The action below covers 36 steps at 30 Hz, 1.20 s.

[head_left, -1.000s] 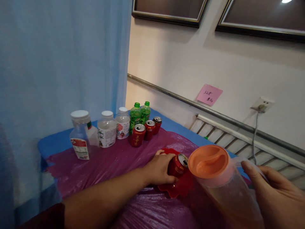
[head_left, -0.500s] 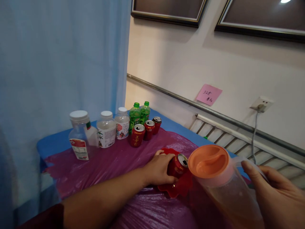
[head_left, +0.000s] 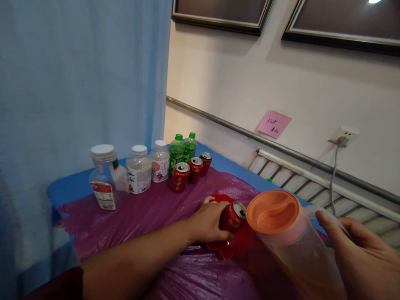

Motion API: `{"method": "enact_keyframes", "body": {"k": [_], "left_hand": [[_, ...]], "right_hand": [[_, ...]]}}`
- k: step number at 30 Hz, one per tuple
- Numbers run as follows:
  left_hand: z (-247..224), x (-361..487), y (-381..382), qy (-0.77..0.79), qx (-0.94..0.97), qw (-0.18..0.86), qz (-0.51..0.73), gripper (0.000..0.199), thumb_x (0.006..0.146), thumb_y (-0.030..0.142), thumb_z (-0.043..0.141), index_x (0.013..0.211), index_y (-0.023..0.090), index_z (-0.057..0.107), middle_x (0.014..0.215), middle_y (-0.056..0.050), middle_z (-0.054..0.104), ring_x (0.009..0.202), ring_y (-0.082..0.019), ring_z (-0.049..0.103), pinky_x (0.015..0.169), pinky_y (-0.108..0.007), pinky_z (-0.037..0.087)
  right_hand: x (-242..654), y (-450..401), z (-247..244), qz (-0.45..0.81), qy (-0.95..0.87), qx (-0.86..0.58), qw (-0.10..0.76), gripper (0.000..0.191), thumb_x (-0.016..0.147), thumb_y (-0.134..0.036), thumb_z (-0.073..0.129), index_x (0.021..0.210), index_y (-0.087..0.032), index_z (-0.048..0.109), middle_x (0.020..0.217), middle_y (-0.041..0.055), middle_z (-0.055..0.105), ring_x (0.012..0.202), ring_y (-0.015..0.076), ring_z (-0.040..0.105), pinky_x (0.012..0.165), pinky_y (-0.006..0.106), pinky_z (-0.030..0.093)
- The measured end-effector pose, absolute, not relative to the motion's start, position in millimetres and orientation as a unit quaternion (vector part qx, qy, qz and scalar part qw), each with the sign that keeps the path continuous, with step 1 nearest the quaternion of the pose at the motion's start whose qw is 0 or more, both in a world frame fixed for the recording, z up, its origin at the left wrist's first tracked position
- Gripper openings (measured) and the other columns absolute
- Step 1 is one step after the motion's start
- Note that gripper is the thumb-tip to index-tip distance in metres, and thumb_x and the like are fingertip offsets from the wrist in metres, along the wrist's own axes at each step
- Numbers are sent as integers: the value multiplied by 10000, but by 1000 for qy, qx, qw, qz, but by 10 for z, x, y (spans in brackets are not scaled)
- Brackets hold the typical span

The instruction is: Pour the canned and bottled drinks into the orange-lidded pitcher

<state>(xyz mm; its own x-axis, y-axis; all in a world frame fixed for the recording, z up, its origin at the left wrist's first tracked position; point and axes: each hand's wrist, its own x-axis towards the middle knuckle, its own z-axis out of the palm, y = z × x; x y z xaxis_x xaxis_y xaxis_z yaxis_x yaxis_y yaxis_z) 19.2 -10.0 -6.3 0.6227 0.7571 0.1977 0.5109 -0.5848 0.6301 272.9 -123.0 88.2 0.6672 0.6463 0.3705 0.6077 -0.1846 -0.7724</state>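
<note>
My left hand (head_left: pixel 210 221) is wrapped round a red drink can (head_left: pixel 231 218), which tilts to the right over a red scalloped dish (head_left: pixel 225 251). The can's top is open. By its handle, my right hand (head_left: pixel 359 250) grips a clear plastic pitcher (head_left: pixel 308 258) with an orange lid (head_left: pixel 273 211). Brownish liquid shows inside the pitcher, which leans towards the can. The lid's edge is right beside the can's rim; whether they touch I cannot tell, nor can I make out any stream of liquid.
Purple plastic sheeting (head_left: pixel 150 216) covers part of a blue table (head_left: pixel 75 179). Along the back stand three red cans (head_left: pixel 180 178), two green bottles (head_left: pixel 177 152) and white-capped clear bottles (head_left: pixel 139 171). A radiator (head_left: pixel 293 179) and pipe run along the wall; a blue curtain (head_left: pixel 78 75) hangs at left.
Almost nothing differs. Both hands, the can and the pitcher stay in practically the same place.
</note>
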Motion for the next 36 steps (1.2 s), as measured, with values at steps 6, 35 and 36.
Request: {"method": "enact_keyframes", "body": {"k": [6,35,36], "left_hand": [[-67,189,-97,367,861,267,230,703,640,472,820,1277,283,591,1187,-44,734,1098,-328,665,1154,-488,303],[-45,194,-102,370,860,269,227,684,630,483,824,1250,292,608,1175,-38,737,1092,-329,662,1159,-495,293],[-43,195,-103,372,859,269,226,686,627,479,827,1250,293,609,1171,-38,738,1090,-331,663,1159,-498,292]], "right_hand": [[2781,-1238,862,21,-413,-769,488,454,774,-652,725,869,-209,744,666,-29,665,687,182,610,500,216,413],[2779,-1248,865,9,-430,-767,476,415,803,-635,710,839,-223,739,645,-34,646,691,180,616,504,215,396],[2776,-1249,869,8,-431,-767,475,407,807,-628,708,843,-223,740,647,-32,651,690,182,616,497,218,391]]}}
